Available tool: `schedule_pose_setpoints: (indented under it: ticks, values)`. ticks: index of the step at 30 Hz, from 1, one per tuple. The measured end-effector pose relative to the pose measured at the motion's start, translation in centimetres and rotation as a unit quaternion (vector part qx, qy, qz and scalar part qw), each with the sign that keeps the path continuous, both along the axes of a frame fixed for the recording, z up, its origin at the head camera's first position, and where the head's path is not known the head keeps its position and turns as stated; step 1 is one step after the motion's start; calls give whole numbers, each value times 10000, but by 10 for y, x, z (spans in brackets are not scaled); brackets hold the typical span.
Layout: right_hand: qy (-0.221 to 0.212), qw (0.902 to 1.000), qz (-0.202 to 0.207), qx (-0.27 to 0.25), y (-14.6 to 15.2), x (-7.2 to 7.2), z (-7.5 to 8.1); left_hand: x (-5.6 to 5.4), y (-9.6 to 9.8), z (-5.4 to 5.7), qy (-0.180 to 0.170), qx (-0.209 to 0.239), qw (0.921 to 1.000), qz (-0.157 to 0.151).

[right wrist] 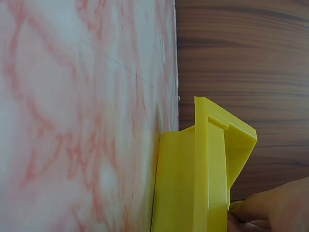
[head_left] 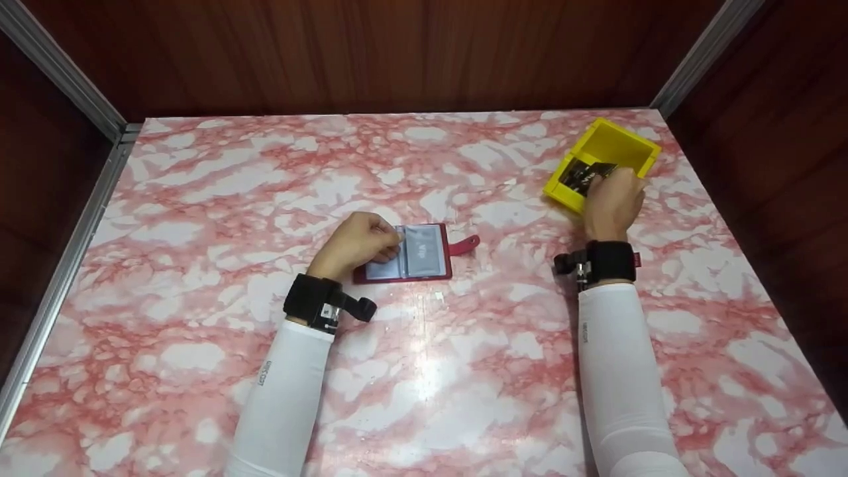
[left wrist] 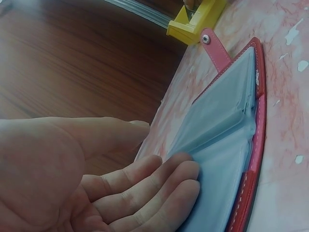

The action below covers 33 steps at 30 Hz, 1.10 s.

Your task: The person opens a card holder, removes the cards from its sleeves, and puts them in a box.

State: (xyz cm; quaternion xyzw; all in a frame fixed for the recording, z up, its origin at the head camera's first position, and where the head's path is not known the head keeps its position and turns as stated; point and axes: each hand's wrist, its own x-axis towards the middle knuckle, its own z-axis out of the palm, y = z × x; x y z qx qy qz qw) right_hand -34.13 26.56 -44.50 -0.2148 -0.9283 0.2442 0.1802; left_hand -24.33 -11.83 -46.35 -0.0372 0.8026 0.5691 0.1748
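Observation:
A red card holder (head_left: 448, 265) lies unfolded in mid-table, its clear plastic sleeves (head_left: 424, 250) facing up and its snap strap (head_left: 465, 245) pointing right. My left hand (head_left: 361, 240) is over its left side. In the left wrist view the fingertips (left wrist: 186, 191) rest at the sleeves, with the thumb apart from them and nothing held. At the back right, my right hand (head_left: 616, 199) reaches into a yellow bin (head_left: 626, 149) and pinches a dark card (head_left: 604, 171), which tilts up. More dark cards (head_left: 574, 173) lie inside the bin. The right fingertips are mostly hidden.
The pink-and-white marbled table (head_left: 265, 179) is bounded by brown wood-grain panels (head_left: 397, 56) at the back and sides, with metal frame posts (head_left: 702, 50) at the corners. In the right wrist view, the bin wall (right wrist: 210, 179) stands beside the hand.

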Motion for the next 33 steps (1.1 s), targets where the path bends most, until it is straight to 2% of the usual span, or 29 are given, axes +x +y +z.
schedule_pose_setpoints:
  ticks: [8,10,13,16,18,21,23,25,29,31,33]
  values:
    - [-32,9999,138,-22,2,1,2,0,1,0,17,58,10000,16]
    - [194,9994,272,45,1,3,5,0,1,0,23,100,9999,-6]
    - [539,9954,776,186,-6,10,15,0,0,0,37,32,10000,-63]
    - [756,9820,1706,281,-23,20,31,0,-3,1,102,-268,9996,-77]
    - [766,9661,2453,257,-39,27,41,1,-5,2,172,-451,9988,-29]
    - [558,9333,3531,340,-69,39,48,2,-8,4,319,-652,9974,-11]
    - [400,9056,4187,545,-89,46,46,2,-9,4,469,-828,9954,-63]
    - [67,8777,4731,758,-108,53,40,3,-9,5,631,-1080,9921,-126]
    - [-469,8257,5488,1219,-138,60,23,4,-11,4,844,-1518,9846,-207]
    - [-565,8053,5735,1394,-148,60,15,4,-12,3,863,-1599,9831,-236]
    - [-536,7902,5901,1567,-154,60,8,4,-13,4,869,-1625,9826,-213]
